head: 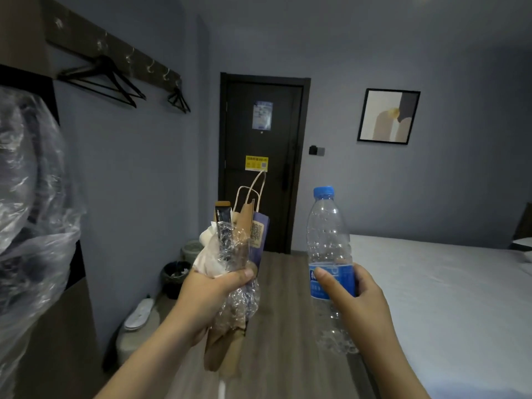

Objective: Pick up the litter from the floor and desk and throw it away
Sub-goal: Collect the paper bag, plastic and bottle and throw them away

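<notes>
My left hand [210, 298] grips a bundle of litter [239, 243]: a folded brown paper bag with string handles, crinkled clear plastic wrap, white tissue and a small dark packet. My right hand [354, 295] holds an empty clear plastic bottle [328, 237] with a blue cap and blue label, upright, thumb across the label. Both are raised at chest height over the wooden floor. A black waste bin [174, 279] lined with a bag stands on the floor by the left wall, beyond my left hand.
A bed [446, 298] with a white sheet fills the right side. A dark door [262, 156] closes the far end of the aisle. White slippers [139, 313] lie by the left wall. A plastic-covered object [28, 211] and a cabinet stand at near left. Hangers [106, 82] hang above.
</notes>
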`<act>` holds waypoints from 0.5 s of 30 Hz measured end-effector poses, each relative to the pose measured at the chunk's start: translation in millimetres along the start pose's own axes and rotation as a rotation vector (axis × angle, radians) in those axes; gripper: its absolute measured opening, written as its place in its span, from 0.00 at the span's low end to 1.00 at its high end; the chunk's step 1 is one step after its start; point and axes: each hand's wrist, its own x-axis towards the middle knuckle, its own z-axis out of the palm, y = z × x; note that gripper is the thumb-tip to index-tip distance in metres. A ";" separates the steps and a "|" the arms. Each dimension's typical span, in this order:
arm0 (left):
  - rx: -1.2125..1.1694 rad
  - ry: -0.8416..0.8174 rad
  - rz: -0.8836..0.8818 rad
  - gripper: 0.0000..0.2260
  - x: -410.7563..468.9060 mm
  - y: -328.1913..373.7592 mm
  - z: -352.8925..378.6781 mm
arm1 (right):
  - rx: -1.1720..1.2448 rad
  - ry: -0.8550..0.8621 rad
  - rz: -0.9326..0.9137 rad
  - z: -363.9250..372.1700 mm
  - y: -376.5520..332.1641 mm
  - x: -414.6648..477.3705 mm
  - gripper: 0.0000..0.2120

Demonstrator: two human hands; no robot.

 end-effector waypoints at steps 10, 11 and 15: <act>0.090 0.104 0.009 0.19 151.6 -62.4 -33.8 | 0.021 -0.061 -0.033 75.1 77.0 157.4 0.17; 0.092 0.115 0.010 0.19 169.9 -68.4 -41.2 | 0.018 -0.064 -0.039 86.1 83.6 174.9 0.15; 0.110 0.150 0.031 0.21 251.5 -84.1 -78.7 | 0.008 -0.093 -0.044 136.2 102.4 248.1 0.12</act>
